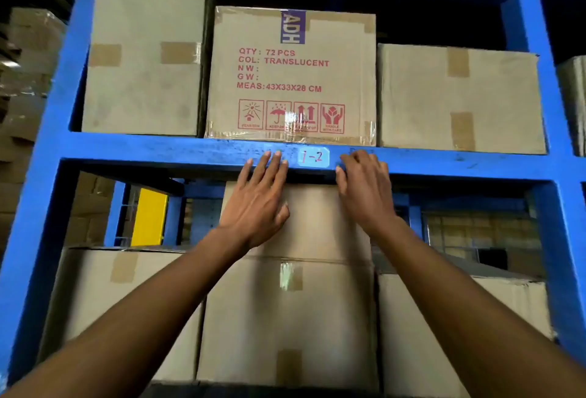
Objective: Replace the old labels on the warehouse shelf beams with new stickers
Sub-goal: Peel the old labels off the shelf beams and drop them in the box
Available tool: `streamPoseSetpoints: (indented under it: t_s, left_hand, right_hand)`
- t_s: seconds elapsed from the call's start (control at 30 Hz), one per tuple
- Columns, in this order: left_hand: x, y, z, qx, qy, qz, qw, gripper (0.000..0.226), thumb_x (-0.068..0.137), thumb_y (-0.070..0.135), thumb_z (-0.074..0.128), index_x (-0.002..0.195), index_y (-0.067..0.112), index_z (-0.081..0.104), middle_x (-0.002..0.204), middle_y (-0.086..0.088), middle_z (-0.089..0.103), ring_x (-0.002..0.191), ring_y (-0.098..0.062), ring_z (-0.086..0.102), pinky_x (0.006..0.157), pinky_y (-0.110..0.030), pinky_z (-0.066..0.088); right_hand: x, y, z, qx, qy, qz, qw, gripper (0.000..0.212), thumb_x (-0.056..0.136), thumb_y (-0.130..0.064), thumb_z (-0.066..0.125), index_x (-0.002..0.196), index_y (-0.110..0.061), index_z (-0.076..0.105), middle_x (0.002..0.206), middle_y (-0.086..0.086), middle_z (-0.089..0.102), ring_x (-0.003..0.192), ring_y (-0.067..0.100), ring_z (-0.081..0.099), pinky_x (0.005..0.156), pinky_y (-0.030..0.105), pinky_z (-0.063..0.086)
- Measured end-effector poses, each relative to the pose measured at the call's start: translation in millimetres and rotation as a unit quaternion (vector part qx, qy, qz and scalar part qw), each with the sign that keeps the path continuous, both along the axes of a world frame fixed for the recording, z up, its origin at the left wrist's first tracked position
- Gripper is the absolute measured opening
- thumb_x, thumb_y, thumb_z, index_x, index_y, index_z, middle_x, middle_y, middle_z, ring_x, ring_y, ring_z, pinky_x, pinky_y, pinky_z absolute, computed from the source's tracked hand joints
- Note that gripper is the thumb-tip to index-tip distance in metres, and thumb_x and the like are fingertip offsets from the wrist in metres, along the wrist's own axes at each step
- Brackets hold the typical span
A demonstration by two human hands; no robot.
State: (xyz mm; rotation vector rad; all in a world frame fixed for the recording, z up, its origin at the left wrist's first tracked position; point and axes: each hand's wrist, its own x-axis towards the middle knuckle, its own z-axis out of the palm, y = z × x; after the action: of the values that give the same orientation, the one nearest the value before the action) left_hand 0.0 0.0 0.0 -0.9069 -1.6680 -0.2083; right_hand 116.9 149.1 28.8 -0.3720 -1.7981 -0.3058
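Warehouse beam [158,152] looks scuffed: your open, empty left hand [258,198] and right hand [364,188] flank label [313,157], so edges may lift unpressed.

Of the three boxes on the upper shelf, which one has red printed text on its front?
The middle box, directly above the label. It carries red text and handling symbols; the boxes either side are plain with only tape patches.
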Motion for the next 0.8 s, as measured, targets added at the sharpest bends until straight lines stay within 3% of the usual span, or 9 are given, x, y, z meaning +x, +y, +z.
streamPoseSetpoints:
  t_s: [0.37,0.57,0.8]
  left_hand:
    - [-53.8,17.7,19.7,0.0,0.016,-0.001,1.0,0.088,0.085,0.037,0.046,0.148,0.009,-0.01,0.158,-0.012,-0.013,0.145,-0.025,-0.015,0.117,-0.044,-0.008]
    - [-57.2,18.8,19.4,0.007,0.018,-0.016,1.0,0.089,0.085,0.037,0.047,0.148,0.009,-0.011,0.158,-0.012,-0.014,0.145,-0.026,-0.016,0.118,-0.046,-0.006]
    - [-59.4,21.1,19.0,0.015,0.023,-0.024,0.999,0.092,0.083,0.038,0.049,0.148,0.009,-0.009,0.158,-0.012,-0.012,0.145,-0.026,-0.014,0.117,-0.045,-0.006]
  right_hand:
    - [-54.3,2.1,18.4,-0.023,0.054,-0.074,0.996,0.045,0.096,-0.026,0.036,0.137,-0.009,0.034,0.149,0.016,0.027,0.136,0.031,0.024,0.11,0.044,0.019]
    - [-59.4,-3.2,15.4,-0.002,0.066,-0.057,0.996,0.039,0.093,-0.018,0.044,0.13,-0.007,0.045,0.145,0.015,0.034,0.134,0.029,0.027,0.11,0.044,0.02]
    - [-62.4,-6.2,26.7,-0.05,0.165,0.043,0.984,0.021,0.089,-0.019,0.053,0.107,-0.009,0.06,0.125,0.009,0.05,0.12,0.024,0.039,0.1,0.037,0.028]
